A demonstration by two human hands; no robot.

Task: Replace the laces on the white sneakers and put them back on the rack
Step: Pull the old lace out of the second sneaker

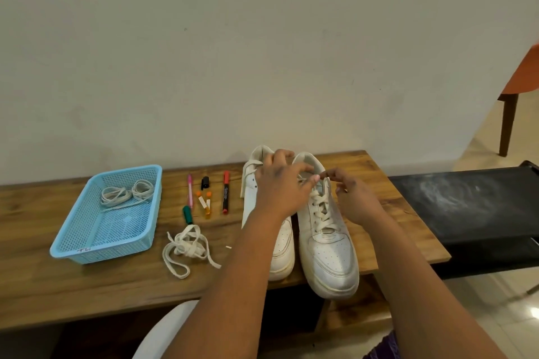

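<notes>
Wooden bench top (87, 294) against a plain pale wall; a black surface (466, 213) adjoins it on the right, and an orange chair (522, 73) shows at the far right edge.

Two white sneakers stand side by side on the bench, toes toward the camera. Right sneaker (326, 242) is laced up most of its eyelets, and its toe overhangs the bench's front edge. Left sneaker (280, 245) is largely hidden behind the forearm — lacing state cannot be told.

Left hand (280, 186) is over the tongue area between the two shoes, fingers curled, fingertips pinching a lace end (316, 179) at the top of the right sneaker. Right hand (354, 198) sits just right of the same shoe's collar, thumb and forefinger pinched together on the lace near the top eyelets; the other fingers are loosely curled.

Left of the shoes: a loose tangled white lace (186, 248) lies on the wood. Behind it — a red marker (225, 192), a pink pen (190, 189), a green cap (187, 214), a black cap (205, 182) and small orange-tipped tubes (204, 202). Further left, a blue plastic basket (73, 248) holds two coiled laces (128, 194).
</notes>
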